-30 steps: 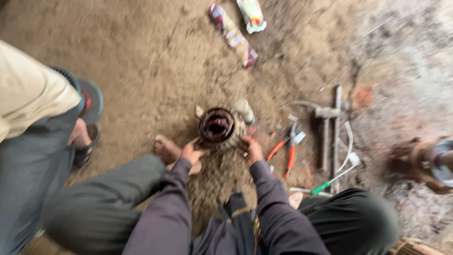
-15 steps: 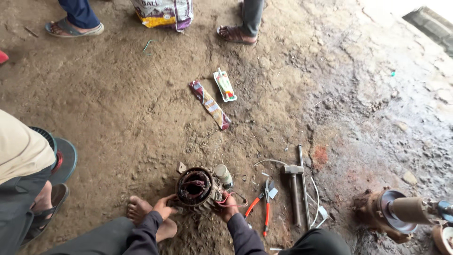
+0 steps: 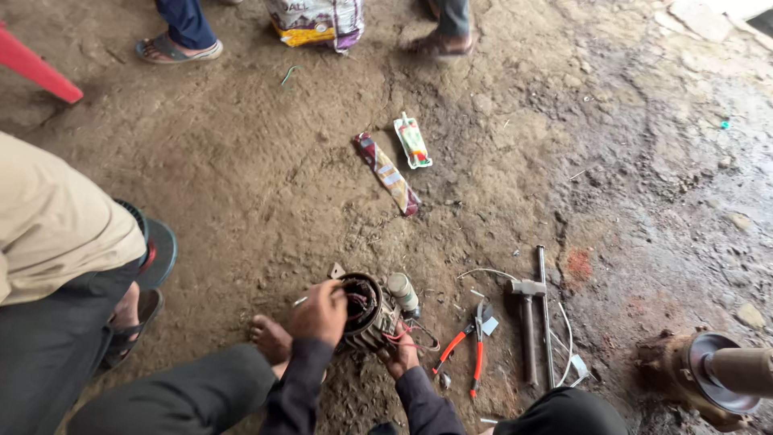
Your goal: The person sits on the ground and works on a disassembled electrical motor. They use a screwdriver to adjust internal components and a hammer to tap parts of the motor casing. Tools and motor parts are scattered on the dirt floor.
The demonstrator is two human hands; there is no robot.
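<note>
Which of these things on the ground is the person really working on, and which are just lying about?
In hand:
motor housing, gripped by left hand and right hand

Lying about:
pliers
hammer
metal rod
two wrappers
rusty pump part

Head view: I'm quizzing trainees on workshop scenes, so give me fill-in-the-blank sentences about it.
1. The left hand rests on the rim of the motor housing, which sits on the ____ floor.
2. The pliers have ____ handles.
3. The hammer lies to the ____ of the pliers.

Missing words: dirt; red; right
</note>
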